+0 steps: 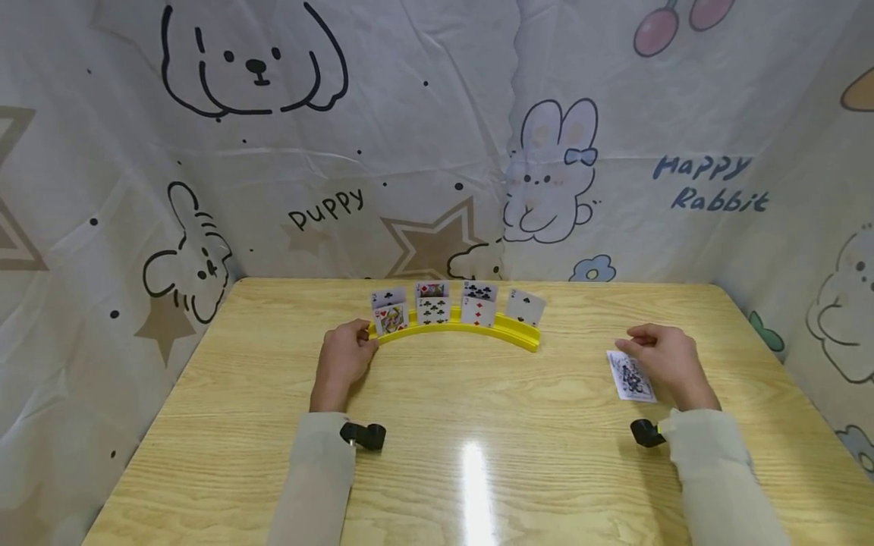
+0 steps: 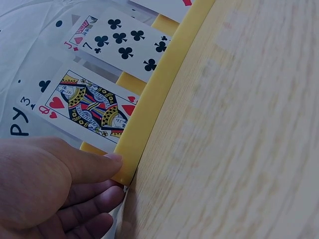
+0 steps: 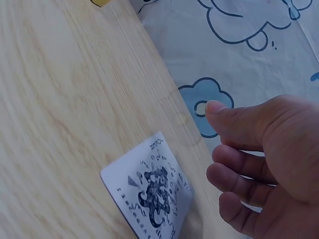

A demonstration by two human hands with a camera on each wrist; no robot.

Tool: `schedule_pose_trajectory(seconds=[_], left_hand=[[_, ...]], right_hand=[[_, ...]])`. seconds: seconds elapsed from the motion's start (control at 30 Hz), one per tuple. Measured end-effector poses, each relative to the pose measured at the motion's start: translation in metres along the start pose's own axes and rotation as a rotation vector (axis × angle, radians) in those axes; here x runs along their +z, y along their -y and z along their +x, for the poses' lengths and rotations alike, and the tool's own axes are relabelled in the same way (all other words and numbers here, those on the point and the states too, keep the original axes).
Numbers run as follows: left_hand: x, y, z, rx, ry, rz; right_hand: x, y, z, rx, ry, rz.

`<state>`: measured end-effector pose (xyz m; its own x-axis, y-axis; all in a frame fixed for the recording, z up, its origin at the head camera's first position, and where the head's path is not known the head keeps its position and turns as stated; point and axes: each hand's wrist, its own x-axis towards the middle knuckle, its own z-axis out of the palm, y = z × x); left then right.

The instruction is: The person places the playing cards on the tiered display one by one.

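Note:
A curved yellow card holder (image 1: 451,327) stands on the table. Its left end is pinched by my left hand (image 1: 344,360), the thumb lying on the front edge in the left wrist view. Right above that thumb stands the queen of hearts (image 2: 92,107), with a three of clubs behind it. The seven of clubs (image 2: 122,40) overlaps a jack of diamonds. Further right are a diamonds card (image 1: 478,311) and a lone clubs card (image 1: 526,307). My right hand (image 1: 665,362), fingers loosely bent and holding nothing, hovers beside a joker card (image 3: 157,191).
The wooden table (image 1: 512,425) ends at the back against a printed cloth (image 1: 423,152), which also hangs at both sides. A bright light streak reflects off the tabletop between my forearms. Each wrist wears a small black camera (image 1: 365,435).

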<state>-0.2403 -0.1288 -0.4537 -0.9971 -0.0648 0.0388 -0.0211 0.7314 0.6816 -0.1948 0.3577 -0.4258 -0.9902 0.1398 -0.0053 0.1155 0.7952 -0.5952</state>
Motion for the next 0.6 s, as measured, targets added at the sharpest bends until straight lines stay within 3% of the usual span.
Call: schedule_pose_trajectory(seconds=[0.17, 0.37, 0.6], left_hand=[[-0.001, -0.001, 0.0, -0.002, 0.001, 0.004], [-0.001, -0.001, -0.002, 0.003, -0.001, 0.001], [0.0, -0.002, -0.002, -0.005, 0.006, 0.003]], right_hand=[[-0.003, -0.005, 0.0, 0.008, 0.008, -0.005], [-0.002, -0.012, 0.0, 0.094, 0.07, -0.015], [0.001, -0.019, -0.001, 0.133, 0.066, -0.032]])
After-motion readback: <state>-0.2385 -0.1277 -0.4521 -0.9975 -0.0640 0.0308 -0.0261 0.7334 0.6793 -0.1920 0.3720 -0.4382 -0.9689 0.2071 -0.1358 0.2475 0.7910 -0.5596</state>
